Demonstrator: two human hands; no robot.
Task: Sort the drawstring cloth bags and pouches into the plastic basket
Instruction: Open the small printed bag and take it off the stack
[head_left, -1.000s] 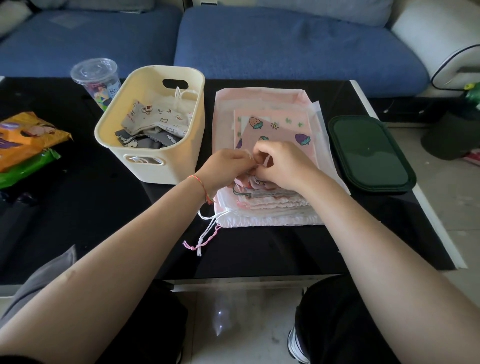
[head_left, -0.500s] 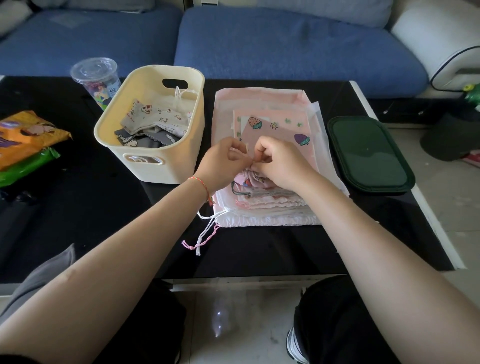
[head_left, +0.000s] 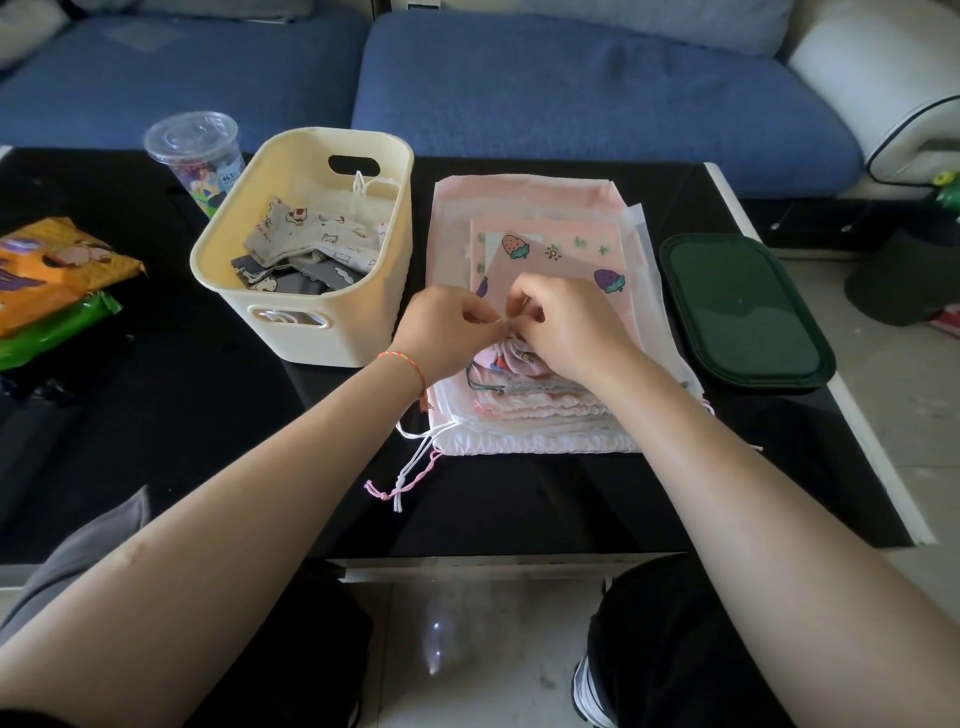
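Pouch (head_left: 511, 361), pink, cartoon-printed, bunched at mouth

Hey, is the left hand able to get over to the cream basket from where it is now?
Probably yes. The left hand sits just right of the basket, with nothing between them and the basket's top open. It is busy, though: its fingertips pinch a drawstring at the pink pouch with the right hand.
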